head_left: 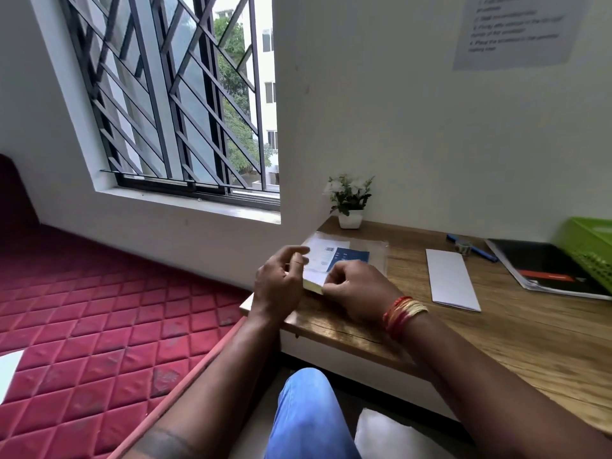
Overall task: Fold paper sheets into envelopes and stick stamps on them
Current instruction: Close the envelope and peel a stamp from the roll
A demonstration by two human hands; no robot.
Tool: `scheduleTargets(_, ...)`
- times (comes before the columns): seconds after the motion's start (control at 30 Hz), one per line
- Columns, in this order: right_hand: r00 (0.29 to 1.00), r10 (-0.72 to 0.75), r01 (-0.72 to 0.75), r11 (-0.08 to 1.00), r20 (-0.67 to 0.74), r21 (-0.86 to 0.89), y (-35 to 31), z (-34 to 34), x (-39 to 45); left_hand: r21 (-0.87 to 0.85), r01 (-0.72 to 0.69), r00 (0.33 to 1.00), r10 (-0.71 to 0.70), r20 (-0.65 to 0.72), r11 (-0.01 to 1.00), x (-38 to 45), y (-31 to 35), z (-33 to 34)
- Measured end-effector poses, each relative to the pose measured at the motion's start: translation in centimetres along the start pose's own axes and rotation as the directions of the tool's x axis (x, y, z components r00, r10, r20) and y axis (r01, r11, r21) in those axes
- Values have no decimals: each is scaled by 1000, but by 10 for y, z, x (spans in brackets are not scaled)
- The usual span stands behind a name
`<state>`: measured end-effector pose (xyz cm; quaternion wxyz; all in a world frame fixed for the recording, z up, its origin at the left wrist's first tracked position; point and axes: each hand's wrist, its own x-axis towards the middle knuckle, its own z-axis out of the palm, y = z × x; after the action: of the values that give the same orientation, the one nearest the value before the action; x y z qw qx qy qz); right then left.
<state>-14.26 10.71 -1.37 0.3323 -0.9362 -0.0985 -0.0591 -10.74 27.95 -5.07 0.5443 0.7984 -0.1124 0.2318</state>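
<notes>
At table's (347, 332) left edge, hands (318, 286) pinch stamp pad (314, 282).

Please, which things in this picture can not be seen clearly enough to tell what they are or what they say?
- Head view: sheet on the wall, print blurred, cut by the top edge.
- Packet on the desk: label too small to read, near part hidden by both hands.
- What the left hand and right hand pinch: covered by fingers.
- Green basket: cut by the right edge, contents unseen.

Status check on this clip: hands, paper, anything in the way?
Both hands, left and right, pinching the pad at the desk corner. Folded sheet lies apart. Nothing blocking.
</notes>
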Motion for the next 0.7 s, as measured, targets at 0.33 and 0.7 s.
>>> scheduleTargets(0.33, 984, 165, -134, 461, 64, 877, -36, -42, 18, -223, -108, 976, 146, 164, 969, -1, 48, 3)
scheduleTargets(0.7, 874, -115, 337, 843, -472, 419, -50, -94, 26, -46, -302, 934, 305, 188, 952, 53, 120, -22)
